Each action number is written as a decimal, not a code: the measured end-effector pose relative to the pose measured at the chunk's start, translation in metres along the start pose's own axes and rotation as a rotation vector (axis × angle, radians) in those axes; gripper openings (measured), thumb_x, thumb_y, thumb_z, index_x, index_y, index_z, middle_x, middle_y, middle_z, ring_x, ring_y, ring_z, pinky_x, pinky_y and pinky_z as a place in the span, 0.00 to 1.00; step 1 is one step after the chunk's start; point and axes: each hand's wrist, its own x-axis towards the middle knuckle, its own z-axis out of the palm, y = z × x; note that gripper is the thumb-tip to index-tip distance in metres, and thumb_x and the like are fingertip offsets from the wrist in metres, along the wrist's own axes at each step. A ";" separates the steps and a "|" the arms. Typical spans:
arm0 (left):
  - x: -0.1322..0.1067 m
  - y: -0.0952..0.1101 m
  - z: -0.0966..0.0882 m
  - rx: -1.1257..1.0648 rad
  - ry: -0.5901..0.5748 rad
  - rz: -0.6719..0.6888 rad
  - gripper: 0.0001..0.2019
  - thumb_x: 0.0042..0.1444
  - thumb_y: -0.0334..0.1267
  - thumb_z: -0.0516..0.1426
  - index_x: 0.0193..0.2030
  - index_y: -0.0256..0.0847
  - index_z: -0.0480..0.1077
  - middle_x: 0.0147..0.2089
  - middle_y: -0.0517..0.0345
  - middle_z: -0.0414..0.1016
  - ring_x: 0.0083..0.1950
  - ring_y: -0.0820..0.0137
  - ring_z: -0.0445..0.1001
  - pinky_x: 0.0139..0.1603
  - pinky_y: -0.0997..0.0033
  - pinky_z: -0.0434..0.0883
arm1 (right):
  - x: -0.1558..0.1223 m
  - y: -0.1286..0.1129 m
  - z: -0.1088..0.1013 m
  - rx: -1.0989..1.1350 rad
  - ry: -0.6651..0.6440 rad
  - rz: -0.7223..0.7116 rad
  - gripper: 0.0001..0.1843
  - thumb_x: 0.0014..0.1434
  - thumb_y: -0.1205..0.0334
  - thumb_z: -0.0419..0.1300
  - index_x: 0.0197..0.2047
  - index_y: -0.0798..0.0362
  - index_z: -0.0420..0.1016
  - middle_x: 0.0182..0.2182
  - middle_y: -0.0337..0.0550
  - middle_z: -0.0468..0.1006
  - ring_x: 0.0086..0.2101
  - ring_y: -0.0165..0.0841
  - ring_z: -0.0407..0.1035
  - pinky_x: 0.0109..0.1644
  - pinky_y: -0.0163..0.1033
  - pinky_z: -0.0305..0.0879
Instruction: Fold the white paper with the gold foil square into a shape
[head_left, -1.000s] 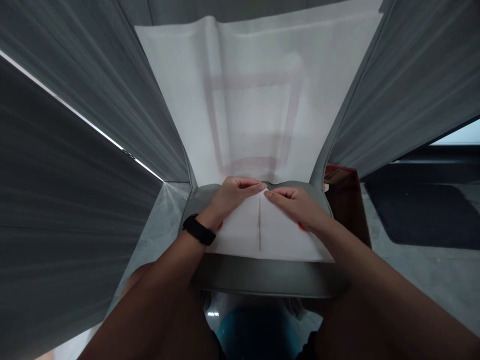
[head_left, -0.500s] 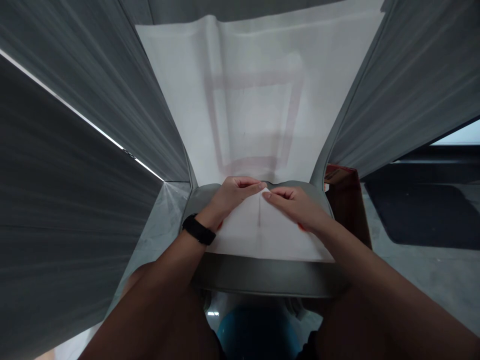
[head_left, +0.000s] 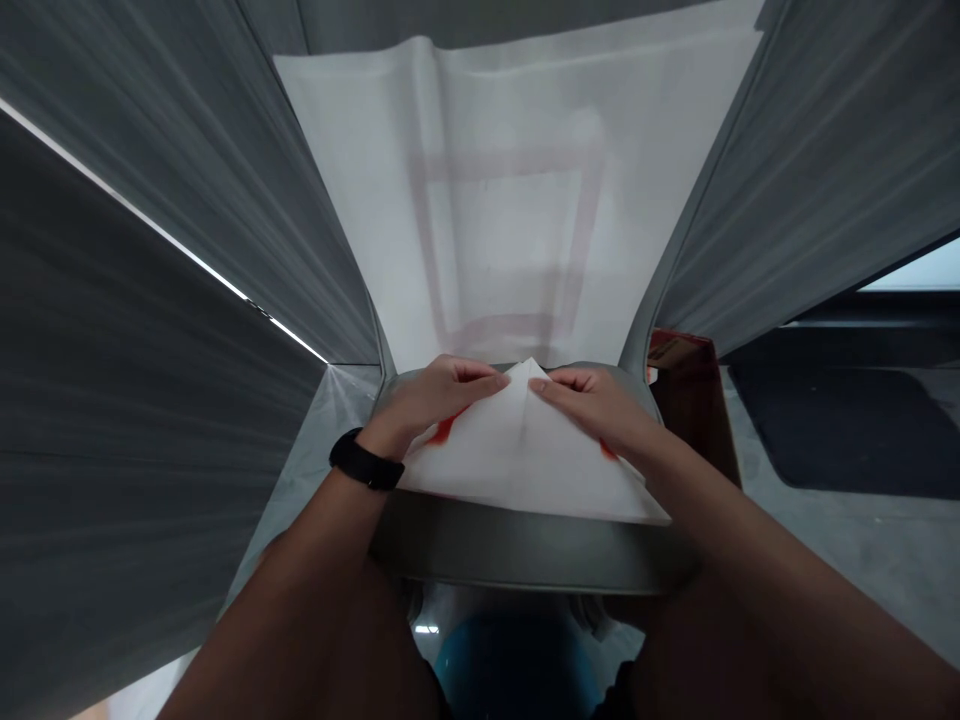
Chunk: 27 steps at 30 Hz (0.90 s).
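Atop the grey ledge, folded white paper: light, soft, easily creased, best held along its slanting edges. Left hand, right hand: fingers half-curled on top, any pinch hidden.

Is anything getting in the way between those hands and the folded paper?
Nothing visible does. The left hand and right hand touch the folded white paper directly, one on each side of its point. The paper lies on a curved grey surface.

White paper, folded into a point
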 end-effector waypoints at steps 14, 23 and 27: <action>0.005 -0.003 0.007 0.089 0.076 0.042 0.16 0.59 0.54 0.64 0.35 0.42 0.82 0.32 0.57 0.78 0.29 0.73 0.69 0.27 0.73 0.61 | 0.001 -0.003 -0.002 -0.023 -0.011 0.023 0.22 0.61 0.40 0.62 0.32 0.51 0.79 0.24 0.40 0.75 0.23 0.29 0.62 0.24 0.35 0.54; 0.008 -0.004 0.013 0.169 0.105 0.054 0.17 0.59 0.52 0.63 0.34 0.40 0.82 0.28 0.59 0.74 0.25 0.76 0.62 0.23 0.75 0.55 | 0.003 -0.002 -0.005 -0.080 0.042 -0.024 0.22 0.59 0.39 0.62 0.32 0.50 0.79 0.24 0.38 0.72 0.24 0.29 0.61 0.27 0.35 0.54; 0.008 -0.001 0.016 0.200 0.121 0.029 0.17 0.61 0.52 0.63 0.34 0.40 0.82 0.25 0.61 0.71 0.22 0.77 0.59 0.21 0.75 0.52 | 0.004 -0.003 -0.002 -0.072 0.057 -0.017 0.23 0.59 0.38 0.62 0.30 0.50 0.77 0.23 0.38 0.71 0.24 0.29 0.60 0.27 0.35 0.53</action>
